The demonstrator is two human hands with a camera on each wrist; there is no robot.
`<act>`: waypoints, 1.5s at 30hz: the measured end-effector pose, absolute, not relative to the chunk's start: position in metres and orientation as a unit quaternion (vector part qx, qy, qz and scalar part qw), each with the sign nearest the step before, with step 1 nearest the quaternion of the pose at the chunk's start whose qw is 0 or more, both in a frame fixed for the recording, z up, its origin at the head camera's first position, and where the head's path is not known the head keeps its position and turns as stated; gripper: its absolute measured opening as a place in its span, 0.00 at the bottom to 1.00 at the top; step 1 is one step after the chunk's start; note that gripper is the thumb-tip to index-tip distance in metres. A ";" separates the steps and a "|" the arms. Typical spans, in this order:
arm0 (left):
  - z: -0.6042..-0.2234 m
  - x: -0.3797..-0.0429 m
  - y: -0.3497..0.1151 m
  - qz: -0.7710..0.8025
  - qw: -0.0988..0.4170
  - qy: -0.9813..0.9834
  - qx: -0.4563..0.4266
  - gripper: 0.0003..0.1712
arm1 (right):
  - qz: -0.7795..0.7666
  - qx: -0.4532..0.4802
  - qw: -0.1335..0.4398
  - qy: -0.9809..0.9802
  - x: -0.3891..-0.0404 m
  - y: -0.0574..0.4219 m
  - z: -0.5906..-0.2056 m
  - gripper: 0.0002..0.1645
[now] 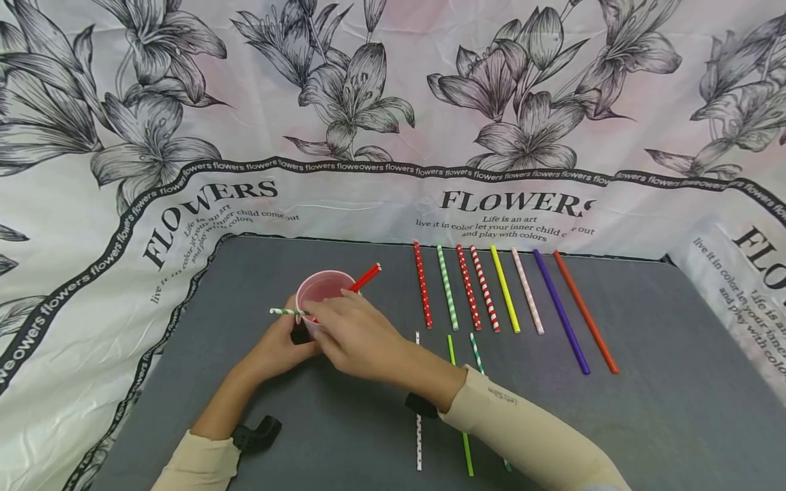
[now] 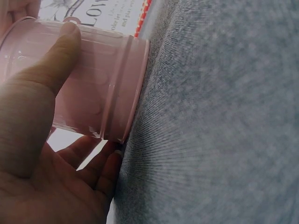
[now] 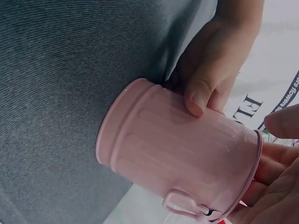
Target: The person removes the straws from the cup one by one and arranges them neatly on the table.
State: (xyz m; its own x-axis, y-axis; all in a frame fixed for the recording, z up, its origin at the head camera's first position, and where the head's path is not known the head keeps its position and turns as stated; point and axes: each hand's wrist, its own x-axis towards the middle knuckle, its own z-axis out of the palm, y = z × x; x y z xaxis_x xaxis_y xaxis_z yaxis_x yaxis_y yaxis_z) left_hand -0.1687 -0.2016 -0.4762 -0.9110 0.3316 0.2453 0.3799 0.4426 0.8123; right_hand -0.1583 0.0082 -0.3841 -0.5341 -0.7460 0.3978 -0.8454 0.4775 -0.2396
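My left hand (image 1: 285, 344) grips a pink ribbed bin-shaped cup (image 1: 325, 279), thumb along its wall and fingers round the other side. The cup's base (image 2: 128, 88) is close to the grey table, and a small handle (image 3: 180, 203) shows on its side. My right hand (image 1: 362, 334) is over the cup's mouth, its fingers at the rim pinching a green-and-white striped straw (image 1: 285, 311) that juts out left. A red straw (image 1: 366, 276) leans out of the cup on the right. The right fingers hide part of the cup's inside.
Behind and right of the cup lie several straws in a row, including a yellow straw (image 1: 505, 290), a purple straw (image 1: 561, 311) and an orange straw (image 1: 586, 311). A lime straw (image 1: 468, 455) lies partly under the right forearm. A flower-printed cloth (image 1: 368, 198) borders the grey table (image 1: 675, 409).
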 end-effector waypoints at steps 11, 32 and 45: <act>-0.472 -0.167 -0.198 -0.513 -0.006 -0.836 -0.196 0.57 | 0.216 0.441 0.110 -0.864 -0.158 0.009 -0.379 0.10; -0.471 -0.163 -0.199 -0.522 -0.019 -0.833 -0.182 0.58 | 0.332 0.430 0.131 -0.829 -0.159 0.015 -0.380 0.13; -0.473 -0.164 -0.201 -0.517 -0.008 -0.835 -0.185 0.58 | 0.348 0.447 0.187 -0.803 -0.154 0.020 -0.372 0.13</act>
